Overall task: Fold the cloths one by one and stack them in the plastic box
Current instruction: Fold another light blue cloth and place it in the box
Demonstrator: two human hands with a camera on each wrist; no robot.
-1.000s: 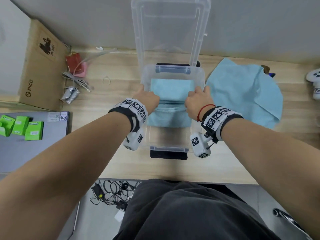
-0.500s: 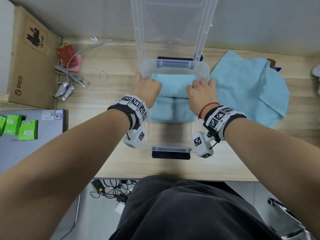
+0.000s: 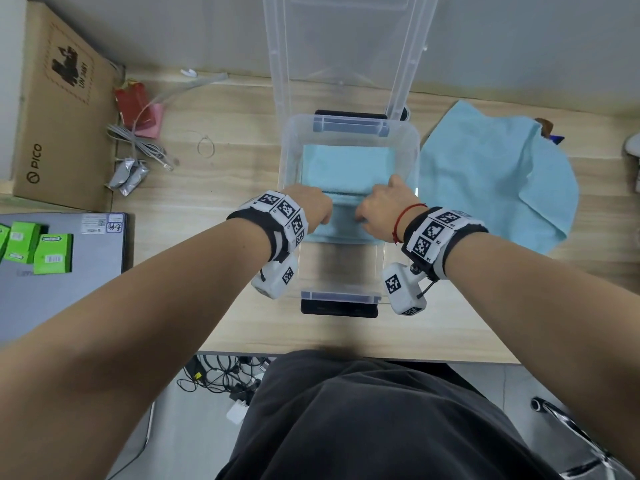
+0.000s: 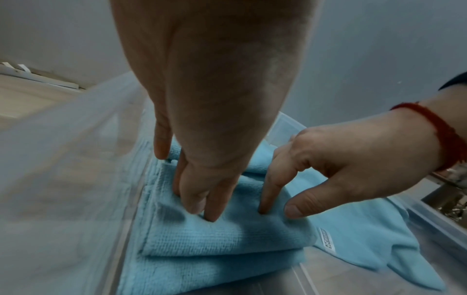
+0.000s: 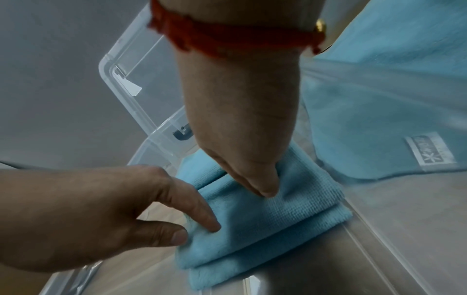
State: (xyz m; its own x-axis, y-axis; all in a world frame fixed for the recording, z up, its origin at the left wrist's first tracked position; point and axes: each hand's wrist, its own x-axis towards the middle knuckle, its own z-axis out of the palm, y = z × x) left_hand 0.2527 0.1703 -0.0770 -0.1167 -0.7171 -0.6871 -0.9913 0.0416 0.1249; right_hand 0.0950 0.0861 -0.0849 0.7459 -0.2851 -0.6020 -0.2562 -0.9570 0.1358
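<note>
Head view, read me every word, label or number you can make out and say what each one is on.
"PICO": on the side of the brown cardboard box, far left.
"UN 3481": in the stamped mark on the same box; the digits are small, so this is uncertain.
Green packets on the grey laptop: print too small to read.
White stickers on the laptop: unreadable.
Wristband squares: coded markers, not text.
</note>
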